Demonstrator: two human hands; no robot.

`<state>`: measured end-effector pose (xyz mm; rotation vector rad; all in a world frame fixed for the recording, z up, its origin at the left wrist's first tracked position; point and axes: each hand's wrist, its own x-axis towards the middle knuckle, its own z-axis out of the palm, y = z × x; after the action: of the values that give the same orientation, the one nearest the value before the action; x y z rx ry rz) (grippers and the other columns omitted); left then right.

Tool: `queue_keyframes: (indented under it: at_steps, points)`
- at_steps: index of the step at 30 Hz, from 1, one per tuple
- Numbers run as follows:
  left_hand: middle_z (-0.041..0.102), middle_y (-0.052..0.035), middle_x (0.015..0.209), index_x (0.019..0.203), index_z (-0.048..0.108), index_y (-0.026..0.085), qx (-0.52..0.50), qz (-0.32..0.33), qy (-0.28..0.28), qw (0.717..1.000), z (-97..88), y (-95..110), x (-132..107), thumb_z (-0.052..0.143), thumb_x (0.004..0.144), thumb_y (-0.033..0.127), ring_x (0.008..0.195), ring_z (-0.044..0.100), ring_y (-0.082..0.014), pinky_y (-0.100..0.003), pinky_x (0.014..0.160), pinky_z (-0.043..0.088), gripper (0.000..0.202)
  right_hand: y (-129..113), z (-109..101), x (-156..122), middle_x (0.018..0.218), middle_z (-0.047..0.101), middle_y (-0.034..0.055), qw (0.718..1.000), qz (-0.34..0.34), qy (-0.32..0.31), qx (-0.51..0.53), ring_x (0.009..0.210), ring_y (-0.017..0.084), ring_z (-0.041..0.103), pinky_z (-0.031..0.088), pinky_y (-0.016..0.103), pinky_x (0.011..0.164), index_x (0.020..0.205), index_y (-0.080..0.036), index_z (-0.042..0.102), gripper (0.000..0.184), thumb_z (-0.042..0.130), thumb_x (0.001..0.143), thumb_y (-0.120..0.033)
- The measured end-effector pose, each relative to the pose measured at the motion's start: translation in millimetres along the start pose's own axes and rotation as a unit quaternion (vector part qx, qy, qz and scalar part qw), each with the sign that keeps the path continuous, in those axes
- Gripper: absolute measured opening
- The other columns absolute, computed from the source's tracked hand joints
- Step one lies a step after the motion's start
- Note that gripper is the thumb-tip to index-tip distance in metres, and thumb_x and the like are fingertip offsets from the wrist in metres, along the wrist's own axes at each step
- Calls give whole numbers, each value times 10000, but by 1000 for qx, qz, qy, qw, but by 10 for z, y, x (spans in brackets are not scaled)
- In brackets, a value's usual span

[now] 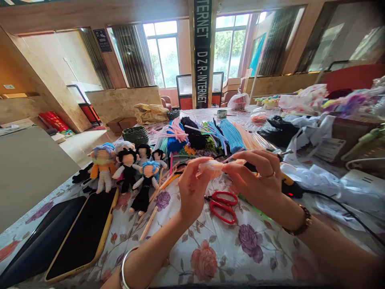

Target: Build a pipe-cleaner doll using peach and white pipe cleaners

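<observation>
My left hand is closed around a small white and peach fuzzy piece, which looks like bent pipe cleaner. My right hand pinches the same piece from the right, its fingertips meeting the left ones above the table; a thin pale pink strand sticks up by them. The exact shape of the piece is partly hidden by my fingers. Red-handled scissors lie on the flowered cloth just below my hands. Loose peach pipe cleaners lie to the left of my left hand.
Several pipe-cleaner dolls stand at the left, behind two phones. Bundles of coloured pipe cleaners lie at the back beside a dark green basket. A corded black and yellow tool and white scraps are at the right.
</observation>
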<state>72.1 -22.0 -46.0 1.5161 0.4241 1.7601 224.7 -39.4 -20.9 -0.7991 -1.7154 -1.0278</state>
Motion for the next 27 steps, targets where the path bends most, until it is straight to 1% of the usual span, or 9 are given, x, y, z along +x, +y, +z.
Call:
queue_keyframes:
  at_steps: [3,5,8,11,18,21,24,27]
  points:
    - [651,-64,1007,1007,644,205,4,-8,7,1000,-10,-6,2,575,855,283,941,620,-167,-288,835,511,184,-12,23,11,989,622,29,998,50,-10,32,915,176,578,464,338,798,832,-253,606,93,663,805,-184]
    - [650,-60,1010,1009,643,209,-1,-13,7,1000,-20,-8,0,578,853,285,942,619,-165,-280,834,504,185,-15,33,21,1001,608,33,996,68,-17,59,900,176,576,461,344,786,833,-250,609,55,649,820,-214]
    - [648,-55,1012,1019,642,213,-7,-15,4,1000,-31,-7,-4,570,858,280,943,612,-162,-274,832,496,189,-18,41,28,1010,598,39,992,88,-28,90,886,178,575,456,351,789,832,-243,616,38,650,820,-231]
    - [648,-61,1011,1029,640,210,-6,-16,-1,1000,-38,-9,-7,556,866,279,944,607,-168,-284,842,490,196,-28,47,23,1018,594,41,989,103,-37,95,894,182,564,452,352,792,816,-237,616,28,640,825,-226]
    - [638,-76,1030,1033,637,199,-7,2,-8,1000,-45,-35,-7,538,874,268,983,601,-191,-320,873,483,200,-53,23,44,1031,598,49,982,130,-61,121,906,200,539,440,356,789,760,-229,619,72,644,815,-189]
    - [631,-80,1038,1036,634,192,-4,13,-13,1000,-47,-35,-4,531,877,245,990,596,-193,-328,877,481,196,-55,-21,79,1038,602,58,975,152,-95,134,923,219,537,436,375,797,740,-228,644,81,640,812,-191]
    - [628,-84,1036,1030,638,185,5,28,-16,999,-50,-31,2,524,880,223,997,594,-194,-331,886,477,192,-55,-68,115,1046,603,72,958,187,-146,160,937,236,542,440,397,804,730,-220,665,92,628,811,-196]
    - [626,-84,1031,1018,646,185,10,46,-19,999,-52,-35,10,523,878,204,1001,593,-197,-339,889,477,186,-61,-96,140,1032,601,86,941,218,-174,191,962,250,546,451,405,802,712,-209,669,96,630,799,-194]
